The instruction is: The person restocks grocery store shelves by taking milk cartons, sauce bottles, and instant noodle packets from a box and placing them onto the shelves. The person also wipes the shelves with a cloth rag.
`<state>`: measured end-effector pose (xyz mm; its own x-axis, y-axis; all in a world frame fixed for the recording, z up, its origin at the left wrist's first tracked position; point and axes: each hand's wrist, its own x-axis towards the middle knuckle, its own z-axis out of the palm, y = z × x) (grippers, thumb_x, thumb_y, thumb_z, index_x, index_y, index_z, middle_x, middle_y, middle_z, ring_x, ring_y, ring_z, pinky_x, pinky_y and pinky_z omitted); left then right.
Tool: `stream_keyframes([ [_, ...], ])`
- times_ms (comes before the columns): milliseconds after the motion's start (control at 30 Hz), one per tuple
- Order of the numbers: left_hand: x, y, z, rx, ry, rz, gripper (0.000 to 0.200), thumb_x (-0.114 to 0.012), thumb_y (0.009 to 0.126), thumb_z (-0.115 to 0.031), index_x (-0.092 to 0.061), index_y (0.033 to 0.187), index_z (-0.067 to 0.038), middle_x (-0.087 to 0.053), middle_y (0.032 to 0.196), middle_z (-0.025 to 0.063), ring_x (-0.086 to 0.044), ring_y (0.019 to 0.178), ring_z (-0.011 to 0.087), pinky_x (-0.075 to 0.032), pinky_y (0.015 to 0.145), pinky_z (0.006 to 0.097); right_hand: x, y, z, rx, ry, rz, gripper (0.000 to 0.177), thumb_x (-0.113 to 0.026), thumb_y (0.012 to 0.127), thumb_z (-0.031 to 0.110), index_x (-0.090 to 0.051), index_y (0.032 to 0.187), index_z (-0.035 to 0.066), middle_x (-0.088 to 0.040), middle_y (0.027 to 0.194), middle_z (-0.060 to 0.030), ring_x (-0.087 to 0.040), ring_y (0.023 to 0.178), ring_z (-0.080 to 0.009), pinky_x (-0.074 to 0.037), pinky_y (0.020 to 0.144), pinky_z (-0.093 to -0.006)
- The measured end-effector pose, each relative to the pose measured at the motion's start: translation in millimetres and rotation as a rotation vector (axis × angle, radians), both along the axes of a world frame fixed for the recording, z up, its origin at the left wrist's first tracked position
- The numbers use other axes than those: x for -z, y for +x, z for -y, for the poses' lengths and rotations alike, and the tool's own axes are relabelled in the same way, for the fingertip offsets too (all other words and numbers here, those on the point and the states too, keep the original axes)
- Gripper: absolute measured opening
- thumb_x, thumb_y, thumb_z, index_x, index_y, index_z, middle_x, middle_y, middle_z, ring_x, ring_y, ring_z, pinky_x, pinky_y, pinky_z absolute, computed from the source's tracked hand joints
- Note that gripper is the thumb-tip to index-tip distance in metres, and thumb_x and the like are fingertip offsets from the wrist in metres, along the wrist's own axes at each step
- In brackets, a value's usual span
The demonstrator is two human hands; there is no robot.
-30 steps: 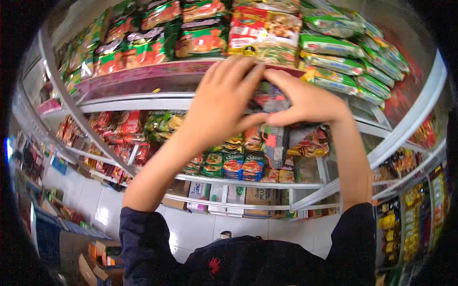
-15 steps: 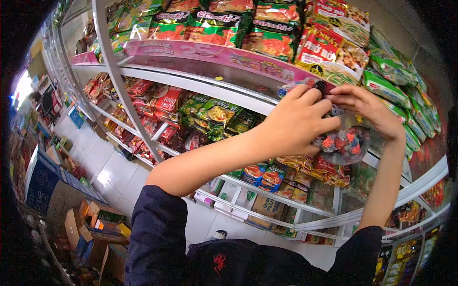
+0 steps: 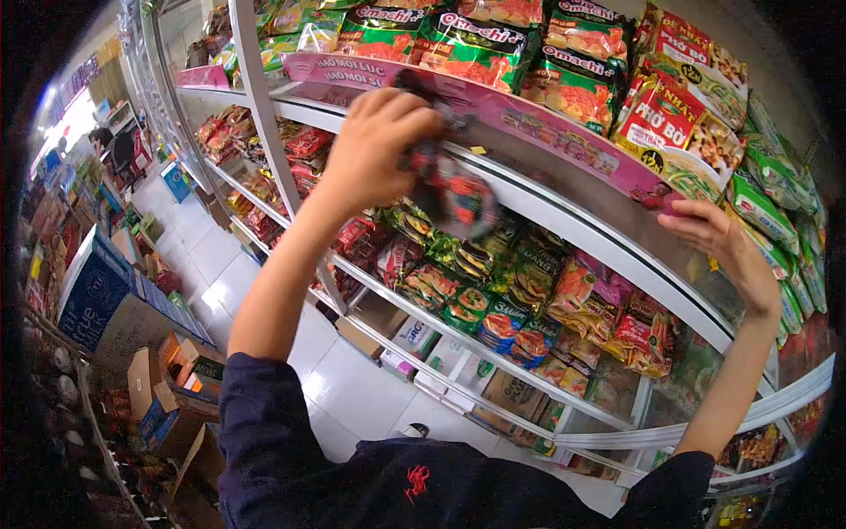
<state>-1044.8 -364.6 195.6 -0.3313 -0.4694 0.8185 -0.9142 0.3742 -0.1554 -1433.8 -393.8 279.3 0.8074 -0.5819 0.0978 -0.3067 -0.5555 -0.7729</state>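
Note:
My left hand is closed around a dark bundle with red and blue-grey patches. Motion blurs it, so its kind is unclear. It is in front of the white shelf edge, over the packets below. On the right, the fingers of my right hand are pressed together at the right end of a pink shelf strip. A small magenta piece shows at its fingertips, and it seems to be the strip's end.
Green Omachi noodle packets and red-and-white pho packets fill the upper shelf. Green-and-white packets lean at the right. More packets lie below. Open cardboard boxes and a blue-and-white carton stand at left on the tiles.
My left hand has carried the bundle left, away from my right hand. My right hand remains at the strip's end. The view has shifted, so the shelf appears lower and farther right.

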Motion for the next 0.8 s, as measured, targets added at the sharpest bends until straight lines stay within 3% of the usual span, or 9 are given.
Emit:
stream_keyframes([
  [33,4.1,19.8,7.4,-0.042,-0.033,0.012,0.047,-0.058,0.048,-0.001,-0.054,0.094,-0.011,-0.052,0.096,0.0064,-0.046,0.099,0.0282,-0.035,0.088,0.0394,-0.6,0.8,-0.6,0.016,-0.013,-0.016,0.072,-0.026,0.085,0.057,-0.034,0.124,-0.003,-0.046,0.121,-0.0176,-0.041,0.116,-0.0239,-0.026,0.1,-0.0336],
  [233,3.4,96.0,12.9,-0.18,-0.039,-0.035,0.045,-0.053,0.052,0.007,-0.054,0.094,-0.007,-0.054,0.094,0.0087,-0.046,0.099,0.031,-0.037,0.086,0.0383,-2.1,3.6,-5.3,0.099,-0.041,-0.058,0.076,-0.025,0.083,0.062,-0.037,0.123,-0.002,-0.05,0.117,-0.0161,-0.044,0.113,-0.022,-0.028,0.097,-0.0322],
  [433,13.3,156.5,19.2,-0.388,-0.177,-0.038,0.043,-0.056,0.052,0.007,-0.052,0.092,-0.008,-0.053,0.094,0.0065,-0.047,0.101,0.0297,-0.038,0.086,0.0376,-0.3,3.3,-3.2,0.115,-0.045,-0.065,0.077,-0.024,0.083,0.063,-0.038,0.122,-0.001,-0.052,0.116,-0.015,-0.045,0.112,-0.0213,-0.029,0.096,-0.0319],
  [633,18.3,139.3,17.8,-0.467,-0.207,-0.008,0.045,-0.059,0.052,0.001,-0.05,0.095,-0.008,-0.051,0.098,0.0077,-0.044,0.102,0.0305,-0.033,0.09,0.0404,0.4,4.0,-2.1,0.141,-0.056,-0.065,0.073,-0.023,0.084,0.061,-0.038,0.122,0.0,-0.053,0.114,-0.0149,-0.046,0.111,-0.0214,-0.03,0.096,-0.0328],
  [800,12.2,60.9,11.3,-0.261,-0.185,0.022,0.044,-0.056,0.048,0.002,-0.048,0.09,-0.007,-0.049,0.091,0.0089,-0.044,0.097,0.0302,-0.033,0.086,0.0397,1.7,0.2,4.7,0.094,-0.001,-0.03,0.07,-0.022,0.085,0.06,-0.038,0.123,0.003,-0.054,0.113,-0.013,-0.048,0.107,-0.0182,-0.033,0.093,-0.0314],
])
